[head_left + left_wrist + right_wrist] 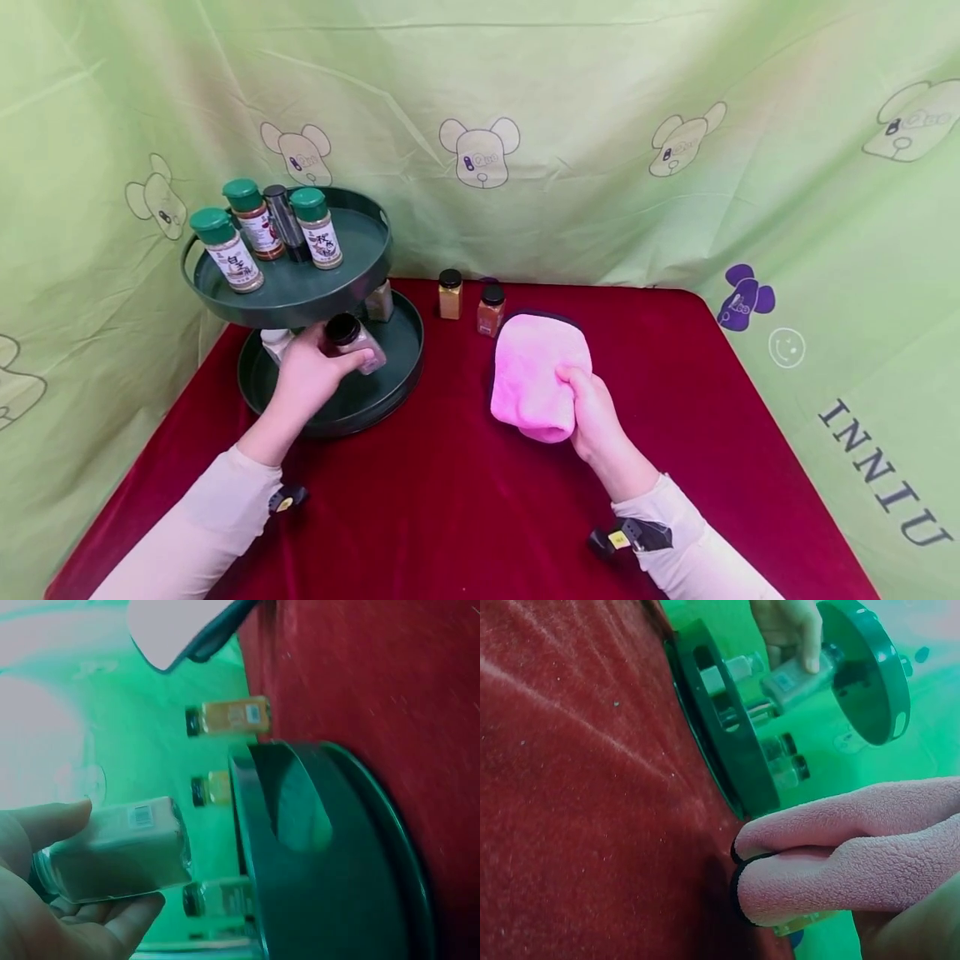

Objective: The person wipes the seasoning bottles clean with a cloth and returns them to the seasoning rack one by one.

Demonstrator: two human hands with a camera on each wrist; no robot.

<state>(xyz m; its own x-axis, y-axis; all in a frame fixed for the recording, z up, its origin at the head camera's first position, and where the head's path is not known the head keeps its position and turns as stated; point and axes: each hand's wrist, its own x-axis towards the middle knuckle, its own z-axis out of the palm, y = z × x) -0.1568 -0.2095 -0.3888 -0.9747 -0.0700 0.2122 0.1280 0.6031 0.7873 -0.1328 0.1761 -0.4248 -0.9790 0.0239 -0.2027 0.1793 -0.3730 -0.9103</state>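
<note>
My left hand (306, 375) grips a square clear spice jar (366, 350) with a black lid, between thumb and fingers. It holds the jar tilted above the lower tray (367, 414) of a dark green two-tier rack, below the upper tray (322, 302). In the left wrist view the jar's body (124, 851) shows a small barcode label. My right hand (602, 421) pinches a folded pink cloth (534, 367) with dark edging, thumb on top and fingers hidden beneath. The cloth (832, 855) hangs in soft folds in the right wrist view.
Several bottles, most green-capped (309, 204), stand on the upper tray. A white-topped bottle (276, 340) and another jar (380, 302) are on the lower one. Two black-lidded jars, one yellow (450, 300) and one orange-red (491, 315), stand on the red tablecloth (450, 517) before a green curtain (585, 208).
</note>
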